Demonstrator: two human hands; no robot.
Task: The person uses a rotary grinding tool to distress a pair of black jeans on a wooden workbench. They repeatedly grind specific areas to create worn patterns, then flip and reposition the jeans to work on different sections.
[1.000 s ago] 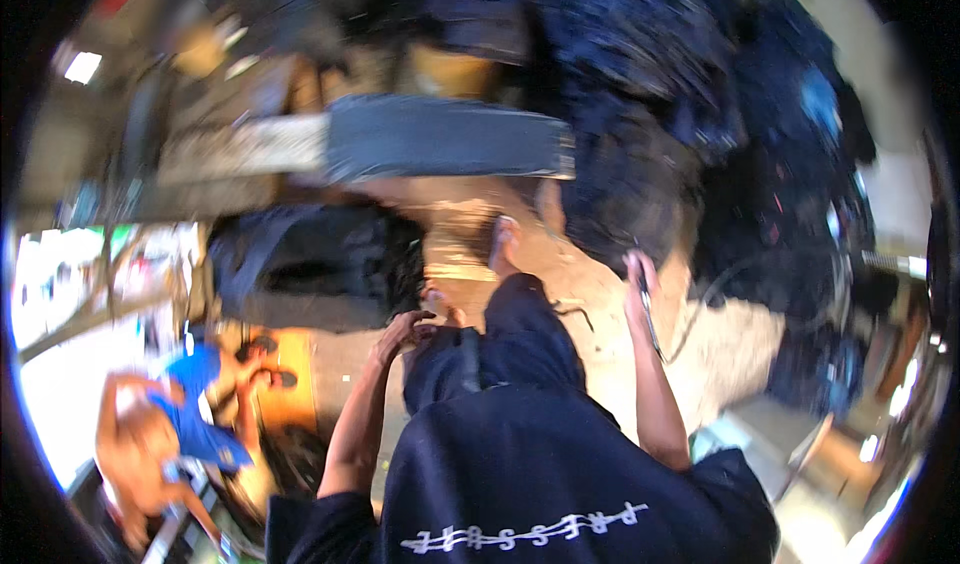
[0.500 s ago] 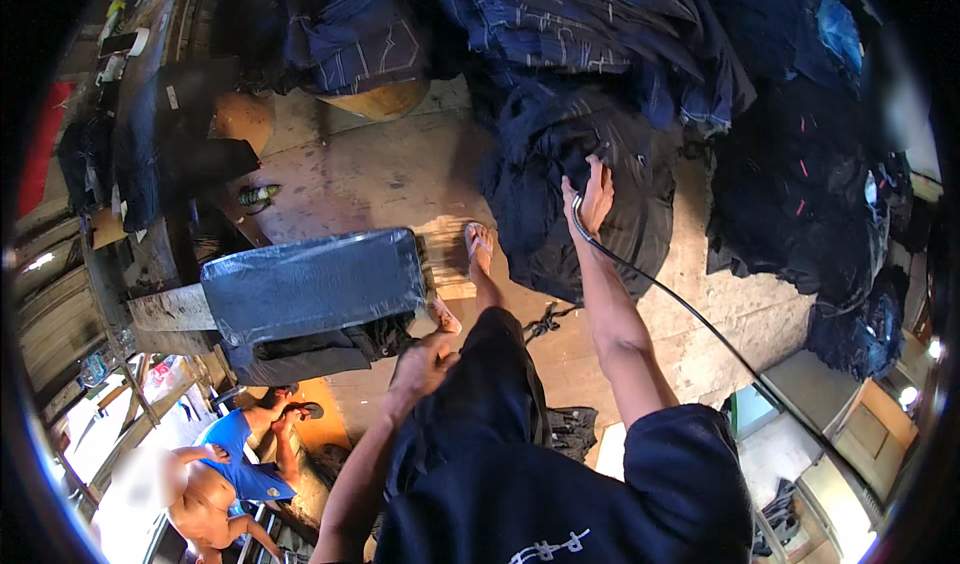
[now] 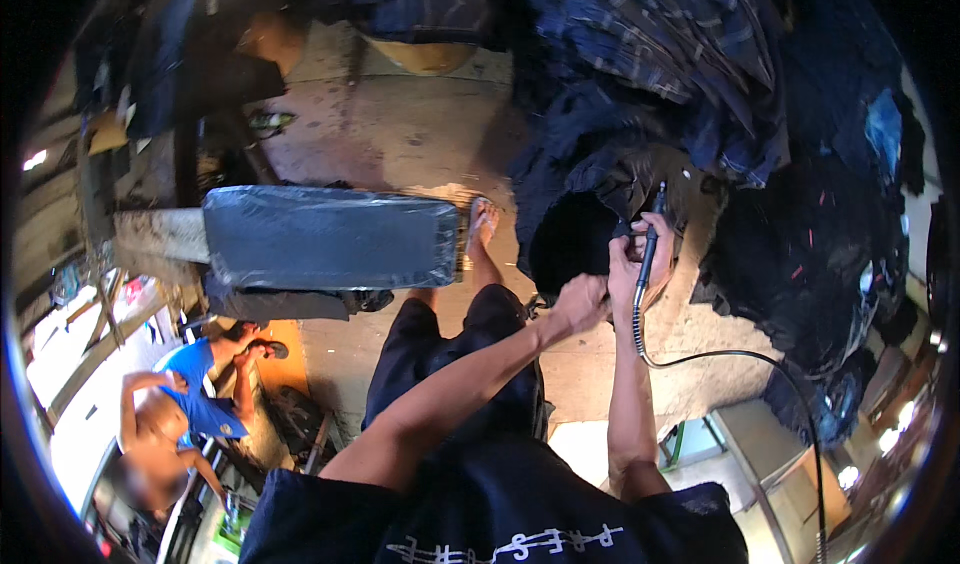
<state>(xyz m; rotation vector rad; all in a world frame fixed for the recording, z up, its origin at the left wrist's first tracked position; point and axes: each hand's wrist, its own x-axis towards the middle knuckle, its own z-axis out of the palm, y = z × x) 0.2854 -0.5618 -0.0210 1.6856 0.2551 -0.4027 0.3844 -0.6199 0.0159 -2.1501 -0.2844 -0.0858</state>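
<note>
A slim black pen-like handpiece (image 3: pixel 658 209), with a ribbed metal sleeve and a thin black cable (image 3: pixel 745 355) at its lower end, is in my right hand (image 3: pixel 650 264). The right fingers close round it, and its tip points away from me. Right beside it, the fingertips also touch a fold of black garment (image 3: pixel 570 249) that hangs in front of me on the right. My left hand (image 3: pixel 582 304) is closed at the garment's near edge, seemingly gripping the cloth there. Fingers partly hide what lies in that grip.
A plastic-wrapped padded board (image 3: pixel 330 239) juts in from the left. Dark plaid cloth (image 3: pixel 660 44) is heaped beyond the garment; more dark clothes (image 3: pixel 800 254) pile up at the right. Two people sit at lower left, one in blue shorts (image 3: pixel 205 404). The cable trails to the lower right.
My left hand has moved from over my lap rightward to the black garment. The right hand has drawn nearer with the handpiece. The garment now gapes wider, and my view has shifted.
</note>
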